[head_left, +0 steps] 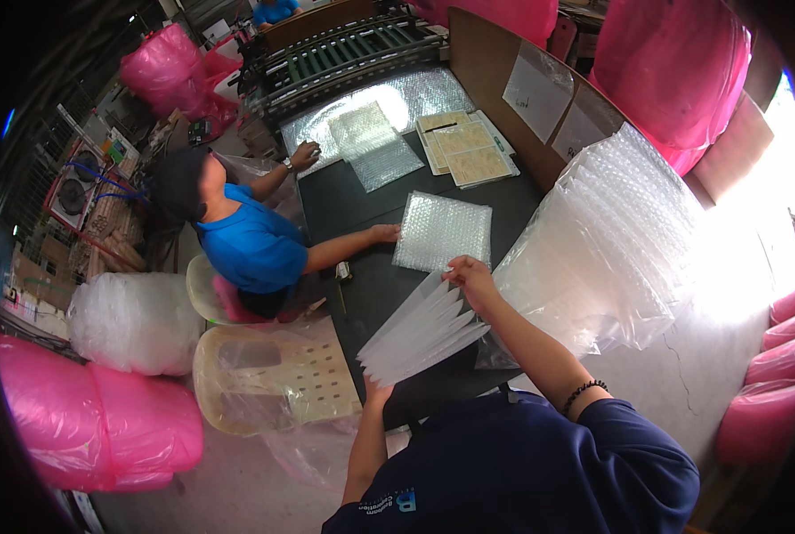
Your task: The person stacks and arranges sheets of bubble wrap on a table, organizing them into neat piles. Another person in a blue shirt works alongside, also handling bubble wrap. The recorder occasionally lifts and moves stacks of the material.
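Between my hands is a fanned stack of thin, whitish translucent sheets point(422, 336), perhaps plastic bags or bubble-wrap pouches. My left hand point(379, 393) grips its lower end, with most of its fingers hidden by the sheets. At the upper end, my right hand point(471, 278) is closed with thumb and fingers on the stack's corner. Just beyond that hand, a square bubble-wrap pouch point(444, 233) lies on the dark table point(353, 209). A co-worker's hand point(384, 233) touches the pouch's left edge.
A tall pile of clear bubble-wrap bags point(607, 245) stands right of the table. Papers on a clipboard point(466, 147) and more bubble-wrap sheets point(375, 147) lie farther back. A co-worker in blue point(251, 240) sits left, near a plastic chair point(277, 374). Pink wrapped rolls point(104, 418) flank the area.
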Demonstrator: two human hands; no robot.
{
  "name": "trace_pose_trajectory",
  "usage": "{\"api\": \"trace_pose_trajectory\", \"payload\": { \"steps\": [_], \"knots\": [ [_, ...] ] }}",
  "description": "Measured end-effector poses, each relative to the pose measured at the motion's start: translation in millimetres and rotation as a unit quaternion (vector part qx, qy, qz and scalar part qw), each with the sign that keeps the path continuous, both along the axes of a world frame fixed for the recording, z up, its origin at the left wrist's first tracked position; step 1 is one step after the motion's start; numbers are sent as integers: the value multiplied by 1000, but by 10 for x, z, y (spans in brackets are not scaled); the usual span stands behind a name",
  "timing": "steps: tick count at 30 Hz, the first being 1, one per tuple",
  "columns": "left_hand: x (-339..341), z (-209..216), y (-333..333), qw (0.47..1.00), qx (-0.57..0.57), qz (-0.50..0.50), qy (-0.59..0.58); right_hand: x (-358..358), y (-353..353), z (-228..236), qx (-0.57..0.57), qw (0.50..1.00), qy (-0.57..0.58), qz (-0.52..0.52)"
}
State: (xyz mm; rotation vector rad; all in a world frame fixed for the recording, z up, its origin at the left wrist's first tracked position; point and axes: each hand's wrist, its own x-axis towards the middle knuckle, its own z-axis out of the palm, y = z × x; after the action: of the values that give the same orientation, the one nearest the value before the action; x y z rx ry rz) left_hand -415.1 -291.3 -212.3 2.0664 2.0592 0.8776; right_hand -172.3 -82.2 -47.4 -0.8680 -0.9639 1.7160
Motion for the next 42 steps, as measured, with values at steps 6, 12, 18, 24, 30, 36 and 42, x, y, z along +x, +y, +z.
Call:
{"api": "trace_pose_trajectory", "payload": {
  "steps": [6,12,18,24,30,36,42],
  "knots": [
    [126,815,49,960,-18,39,-276,496,-355,537,73,993,-30,91],
    [-382,1655,137,790,-161,-91,-584,726,-847,807,351,859,-331,172],
    [87,2423,915,735,-169,-194,-628,986,-885,1607,130,980,-142,38],
    [1380,3459,1486,688,-110,-487,-527,1992,-1450,2251,106,956,-79,-261],
    [2832,3254,1756,758,-60,-585,-283,2631,-2045,2526,202,907,-35,-367],
    [3338,2423,2196,842,228,-460,165,2943,-2068,2933,173,900,-227,-328],
    [3080,2132,2060,732,205,-594,265,3036,-1631,3299,106,587,-789,-149]
  ]
}}
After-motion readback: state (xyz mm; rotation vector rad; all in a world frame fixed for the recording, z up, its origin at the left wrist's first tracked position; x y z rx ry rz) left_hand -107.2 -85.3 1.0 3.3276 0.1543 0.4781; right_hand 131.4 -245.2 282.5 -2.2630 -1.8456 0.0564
